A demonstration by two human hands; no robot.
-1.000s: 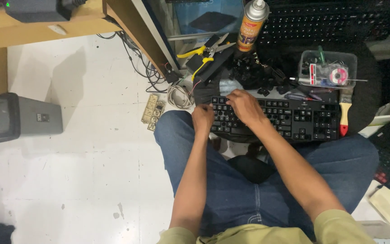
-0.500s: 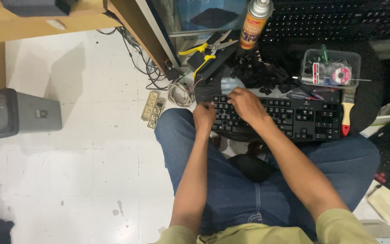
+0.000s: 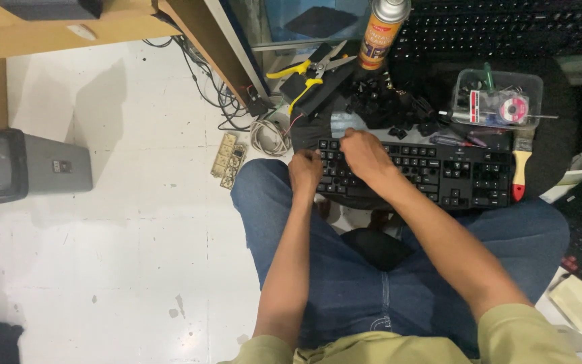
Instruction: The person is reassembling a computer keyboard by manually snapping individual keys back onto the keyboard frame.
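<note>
Here, the black keyboard (image 3: 426,174) lies across my knees, its long side running left to right, with its left end under both my hands. My left hand (image 3: 306,170) sits at the keyboard's near left corner, forearm coming straight up from my lap, wrist level, knuckles up. The fingers are curled down onto the keys and the front edge; whether they pinch anything I cannot tell, since the fingertips are hidden beneath the hand. My right hand (image 3: 366,154) reaches in from the right, forearm slanting across my thigh, and rests just beside the left one, a little farther up the board near its top left rows. Its fingers are bent and bunched together, pressed down on the keys; the back of the hand covers the tips, so what they grip, if anything, does not show.

Just beyond the keyboard's top edge lies a heap of loose black keycaps (image 3: 385,106). Behind that stand a spray can (image 3: 382,32) and yellow-handled pliers (image 3: 308,71). To the right, a clear plastic box (image 3: 500,98) of small parts sits above the keyboard's right end, and a paintbrush (image 3: 521,162) with a red-tipped handle lies just beside that end.
</note>
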